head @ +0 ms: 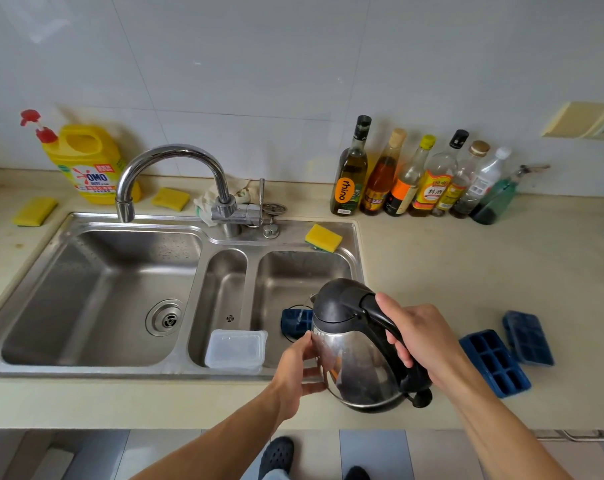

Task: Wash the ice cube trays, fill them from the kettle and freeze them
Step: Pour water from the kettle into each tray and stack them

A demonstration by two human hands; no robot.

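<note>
The kettle (356,358) is held tipped toward the sink, over the front edge of the right basin (293,271), spout pointing left and down. A thin thread of water is seen falling from the spout onto a blue ice cube tray (295,322) that lies on the floor of that basin and is partly hidden behind the kettle. The black handle is gripped by the right hand (421,337), its fingers (402,351) wrapped firmly round it from above. The steel body is braced by the left hand (300,372), with thumb and fingers spread and pressed against the wall, not closed round anything.

Two more blue trays are found on the table (466,265) to the right of the kettle: the nearer tray (494,362) with its open cells facing up, the farther tray (529,337) just beside it. A clear plastic box (236,349) is seen at the front of the narrow middle basin. A yellow sponge (324,238) is perched on the sink's back rim, right of the tap (169,168). Along the wall, a row of bottles (414,178) is lined up on the right and a yellow detergent jug (86,164) is stood on the left.
</note>
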